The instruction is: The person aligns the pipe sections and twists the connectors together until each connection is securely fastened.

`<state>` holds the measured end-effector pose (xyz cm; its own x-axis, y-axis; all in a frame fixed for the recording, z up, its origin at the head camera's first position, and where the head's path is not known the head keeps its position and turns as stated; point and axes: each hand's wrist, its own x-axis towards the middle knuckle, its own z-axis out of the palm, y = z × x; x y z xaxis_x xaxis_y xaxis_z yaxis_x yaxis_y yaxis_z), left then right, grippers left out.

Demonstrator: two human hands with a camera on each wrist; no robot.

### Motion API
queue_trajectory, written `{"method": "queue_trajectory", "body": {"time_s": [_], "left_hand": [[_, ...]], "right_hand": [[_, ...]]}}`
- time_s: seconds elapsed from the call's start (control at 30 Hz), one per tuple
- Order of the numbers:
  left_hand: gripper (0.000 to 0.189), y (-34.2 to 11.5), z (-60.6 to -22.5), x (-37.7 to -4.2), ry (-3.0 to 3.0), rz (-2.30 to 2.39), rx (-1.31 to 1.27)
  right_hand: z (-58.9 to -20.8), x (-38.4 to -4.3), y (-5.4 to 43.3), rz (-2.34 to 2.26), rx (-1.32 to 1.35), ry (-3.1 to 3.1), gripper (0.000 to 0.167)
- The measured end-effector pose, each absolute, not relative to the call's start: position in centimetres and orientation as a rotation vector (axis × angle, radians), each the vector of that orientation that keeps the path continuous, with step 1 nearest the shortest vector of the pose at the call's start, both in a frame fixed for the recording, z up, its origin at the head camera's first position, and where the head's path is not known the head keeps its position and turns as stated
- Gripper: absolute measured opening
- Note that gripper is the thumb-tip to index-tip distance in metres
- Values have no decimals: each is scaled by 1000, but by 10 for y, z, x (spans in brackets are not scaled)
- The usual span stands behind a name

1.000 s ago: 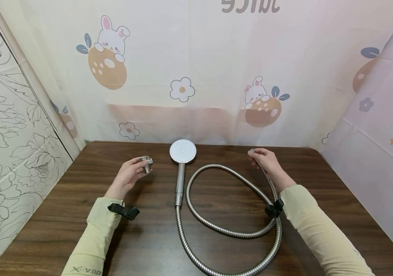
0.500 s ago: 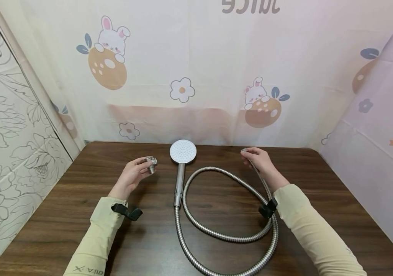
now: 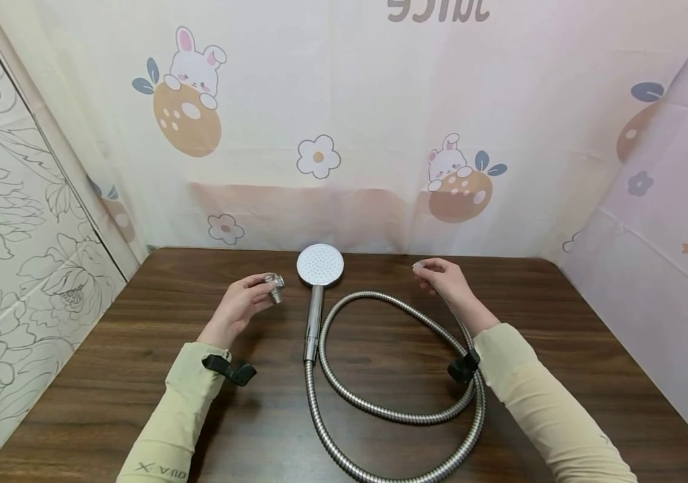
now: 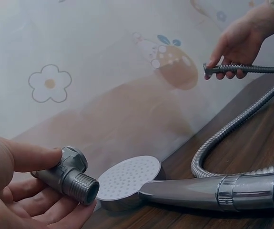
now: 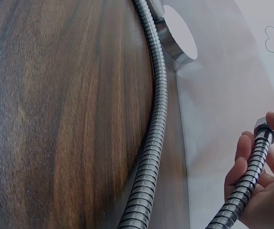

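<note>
My left hand [image 3: 243, 305] pinches a small chrome angle valve [image 4: 70, 175] between thumb and fingers, above the table. Its threaded outlet faces the camera in the left wrist view. My right hand [image 3: 448, 285] holds the free end of a metal shower hose [image 5: 244, 188], with the thumb at the hex nut [image 5: 262, 125]. Between the hands lies a handheld shower head [image 3: 320, 265], white face up, its chrome handle [image 3: 314, 322] pointing toward me. The hose's other end is joined to this handle, and the hose loops over the table. Valve and hose nut are apart.
The brown wooden table [image 3: 108, 376] spreads under everything. Behind it hangs a cream curtain [image 3: 368, 87] printed with rabbits and flowers. A white panel with line flowers [image 3: 24, 221] borders the left side. Black straps [image 3: 229, 369] sit on both wrists.
Both hands have moved inward: the left to the right with the angle valve, the right to the left with the hose end. The hose loop shifted slightly left; the shower head stayed put.
</note>
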<state>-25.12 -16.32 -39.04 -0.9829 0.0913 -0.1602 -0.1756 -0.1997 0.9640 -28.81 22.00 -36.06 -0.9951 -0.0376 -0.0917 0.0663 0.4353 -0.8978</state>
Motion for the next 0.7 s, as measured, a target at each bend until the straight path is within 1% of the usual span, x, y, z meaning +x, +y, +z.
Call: {"method": "queue_trajectory", "body": {"time_s": [0.23,0.43,0.7], "left_hand": [[45,-159,-392,-250,1889,2281,-67],[43,-153,-388,-250,1884,2280,-32],[42,-147,-386,-251,1863,2278,-36]], "right_hand": [[-360,-284,213,-1603,21,2580,46],[-359,-281,205,-1608,-15,2590,41],[-360,-282,196,-1596,-64,2607,40]]}}
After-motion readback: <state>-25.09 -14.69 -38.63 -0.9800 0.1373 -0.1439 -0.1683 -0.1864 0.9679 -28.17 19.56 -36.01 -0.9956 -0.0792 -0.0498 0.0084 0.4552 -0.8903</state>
